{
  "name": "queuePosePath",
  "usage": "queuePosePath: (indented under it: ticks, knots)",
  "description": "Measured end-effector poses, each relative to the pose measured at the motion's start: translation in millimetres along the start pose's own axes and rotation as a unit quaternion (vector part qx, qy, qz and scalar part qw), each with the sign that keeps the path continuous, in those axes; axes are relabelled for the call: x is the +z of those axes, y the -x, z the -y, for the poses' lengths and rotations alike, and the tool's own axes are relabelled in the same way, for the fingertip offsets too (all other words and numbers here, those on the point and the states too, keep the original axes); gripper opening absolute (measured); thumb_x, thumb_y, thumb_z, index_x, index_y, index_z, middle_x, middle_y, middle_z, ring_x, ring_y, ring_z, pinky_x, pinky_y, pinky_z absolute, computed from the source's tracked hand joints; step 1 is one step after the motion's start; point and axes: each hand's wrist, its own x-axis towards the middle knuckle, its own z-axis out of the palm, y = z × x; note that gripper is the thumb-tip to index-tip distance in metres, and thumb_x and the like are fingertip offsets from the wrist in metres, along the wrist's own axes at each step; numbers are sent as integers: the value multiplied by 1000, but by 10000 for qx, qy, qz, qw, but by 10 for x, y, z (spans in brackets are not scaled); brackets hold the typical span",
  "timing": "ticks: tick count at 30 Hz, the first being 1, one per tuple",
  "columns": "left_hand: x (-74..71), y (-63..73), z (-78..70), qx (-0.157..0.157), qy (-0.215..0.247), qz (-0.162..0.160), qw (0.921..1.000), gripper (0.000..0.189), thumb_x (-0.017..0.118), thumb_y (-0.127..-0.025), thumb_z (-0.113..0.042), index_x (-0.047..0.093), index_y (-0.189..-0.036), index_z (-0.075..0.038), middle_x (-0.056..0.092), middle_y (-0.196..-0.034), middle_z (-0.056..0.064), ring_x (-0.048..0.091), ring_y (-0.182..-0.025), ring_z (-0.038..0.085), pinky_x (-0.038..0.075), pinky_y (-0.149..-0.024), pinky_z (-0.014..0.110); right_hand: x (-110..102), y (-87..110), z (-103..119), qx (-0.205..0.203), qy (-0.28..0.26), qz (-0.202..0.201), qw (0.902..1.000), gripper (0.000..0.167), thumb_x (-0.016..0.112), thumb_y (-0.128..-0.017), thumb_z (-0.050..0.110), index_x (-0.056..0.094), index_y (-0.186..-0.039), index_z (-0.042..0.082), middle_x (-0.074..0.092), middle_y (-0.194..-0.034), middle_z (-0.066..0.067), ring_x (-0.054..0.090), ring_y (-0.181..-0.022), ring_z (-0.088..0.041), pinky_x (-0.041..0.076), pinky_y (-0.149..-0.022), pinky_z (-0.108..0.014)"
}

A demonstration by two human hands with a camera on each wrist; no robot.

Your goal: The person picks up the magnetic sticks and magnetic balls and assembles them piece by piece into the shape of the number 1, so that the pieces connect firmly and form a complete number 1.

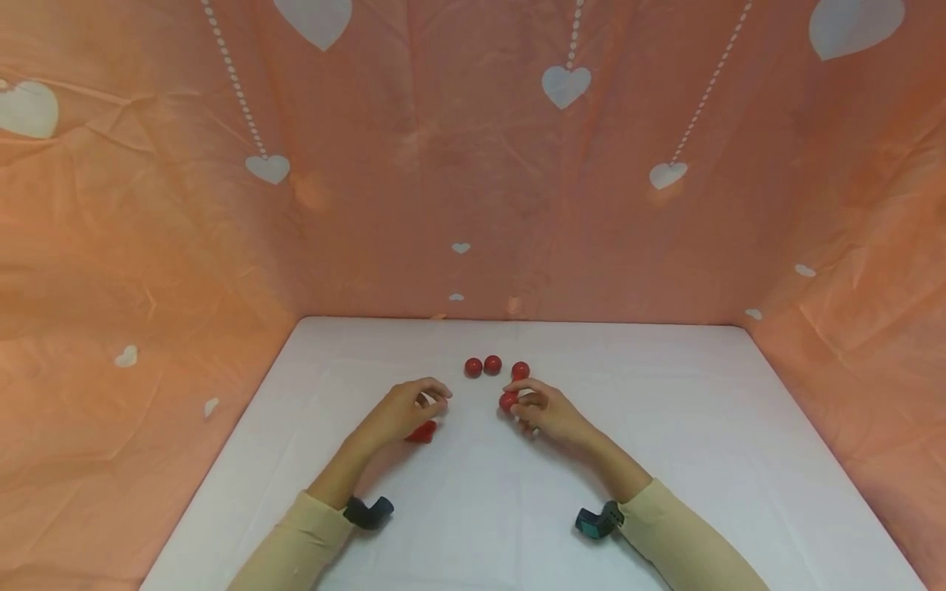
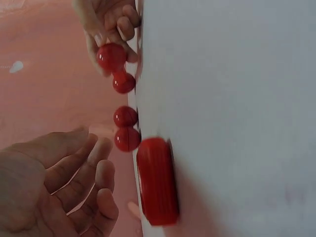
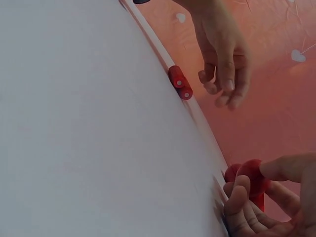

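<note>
My right hand (image 1: 550,414) pinches a red ball (image 1: 507,401) between thumb and fingers. In the left wrist view a short red piece (image 2: 120,75) shows between this ball and another red ball (image 2: 126,84) behind it. My left hand (image 1: 414,408) holds nothing, its fingers loosely bent above the white table. Below it lie red rods (image 1: 422,432), partly hidden by that hand in the head view. From the right wrist view, two red rods (image 3: 176,75) lie side by side with pale round spots on their ends.
Two more red balls, a left one (image 1: 473,368) and a right one (image 1: 493,364), sit close together toward the back of the white table (image 1: 628,394). Orange cloth (image 1: 488,180) with white hearts hangs behind and at both sides.
</note>
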Motion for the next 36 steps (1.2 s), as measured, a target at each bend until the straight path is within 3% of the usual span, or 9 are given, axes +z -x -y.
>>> queuePosePath:
  ticks: [15, 25, 36]
  knots:
    - [-136, 120, 130, -423, -476, 234, 9977, 14, 76, -101, -13, 77, -114, -12, 73, -100, -3, 63, -94, 17, 55, -84, 36, -29, 6, -3, 90, -175, -207, 9996, 34, 63, -108, 9, 59, -141, -1, 69, -96, -24, 63, -72, -21, 57, -65, -28]
    - [-172, 169, 142, -660, -473, 322, 9962, 11, 77, -100, -15, 78, -111, -16, 74, -107, -2, 62, -96, 18, 56, -83, 36, -57, 22, -2, 27, -170, -103, 9998, 36, 63, -109, 10, 57, -143, -2, 68, -92, -23, 62, -72, -22, 57, -66, -27]
    - [-177, 184, 193, -654, -538, 391, 9956, 11, 77, -100, -16, 78, -111, -17, 74, -108, -3, 64, -99, 18, 57, -88, 39, -89, 19, -51, 4, -254, -16, 9997, 39, 63, -109, 10, 55, -144, -4, 66, -87, -20, 63, -67, -19, 58, -68, -27]
